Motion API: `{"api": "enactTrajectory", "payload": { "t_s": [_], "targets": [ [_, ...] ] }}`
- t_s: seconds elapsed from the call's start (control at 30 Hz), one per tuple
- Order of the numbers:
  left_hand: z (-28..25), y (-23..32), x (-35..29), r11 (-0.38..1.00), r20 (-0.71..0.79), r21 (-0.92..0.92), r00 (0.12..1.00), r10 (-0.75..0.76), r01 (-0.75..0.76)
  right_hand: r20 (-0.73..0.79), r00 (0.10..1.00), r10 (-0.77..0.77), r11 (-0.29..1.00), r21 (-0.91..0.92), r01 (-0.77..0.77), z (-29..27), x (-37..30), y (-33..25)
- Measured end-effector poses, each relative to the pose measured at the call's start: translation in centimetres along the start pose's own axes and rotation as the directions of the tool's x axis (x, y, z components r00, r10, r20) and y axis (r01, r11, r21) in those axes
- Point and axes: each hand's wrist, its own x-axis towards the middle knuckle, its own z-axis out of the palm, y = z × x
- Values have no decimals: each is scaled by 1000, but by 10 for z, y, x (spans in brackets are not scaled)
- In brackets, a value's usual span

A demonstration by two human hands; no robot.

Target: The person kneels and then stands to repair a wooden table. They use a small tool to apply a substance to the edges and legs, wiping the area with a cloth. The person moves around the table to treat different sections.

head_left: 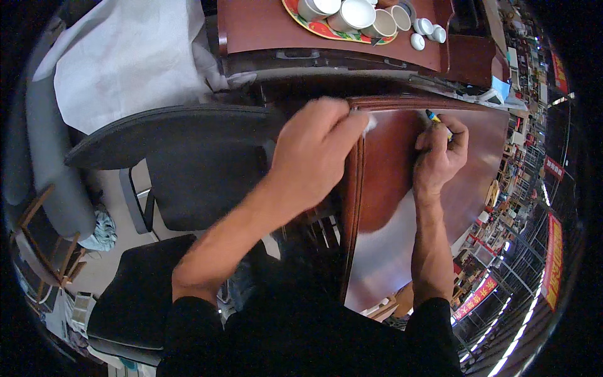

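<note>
My left hand [317, 147] is closed at the edge of a glossy reddish-brown wooden panel [386, 188]. Its fingers pinch a small white wad [370, 123], perhaps tissue or cloth; blur hides its exact kind. Over the panel's face, my right hand [441, 151] grips a slim yellow-and-blue marker-like stick [431, 115] with a dark tip pointing up and away. Most of the stick is hidden by the fingers. Pale light reflects off the panel's lower part.
Beyond the panel, a brown table [257, 31] bears a red patterned tray [301, 22] of cups and several small white cups [423, 26]. Black office chairs [195, 169] stand at left, near a white cloth [132, 56]. Stacked furniture fills the far right.
</note>
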Motion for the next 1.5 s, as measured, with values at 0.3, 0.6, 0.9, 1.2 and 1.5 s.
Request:
{"api": "enactTrajectory", "payload": {
  "t_s": [0.3, 0.6, 0.9, 1.2, 1.5],
  "targets": [
    [4, -10, 36, 991, -142, -130, 990, 16, -35, 21, 999, -35, 999, 6, 34, -2, 4, 2],
    [2, 0, -19, 977, -60, -195, 993, -104, 91, -3, 1000, 7, 1000, -10, -7, 1, -1, -4],
    [5, -4, 39, 996, -37, -85, 999, -29, 26, 18, 1000, -16, 1000, -1, 16, -3, 1, 2],
    [8, -1, -29, 973, -159, -198, 975, -154, 121, 19, 1000, 2, 1000, -5, -2, 0, -1, -5],
    [12, -5, 45, 996, -42, -70, 998, -54, 51, -14, 1000, -5, 1000, -23, 4, 5, 0, -5]
  ]
}}
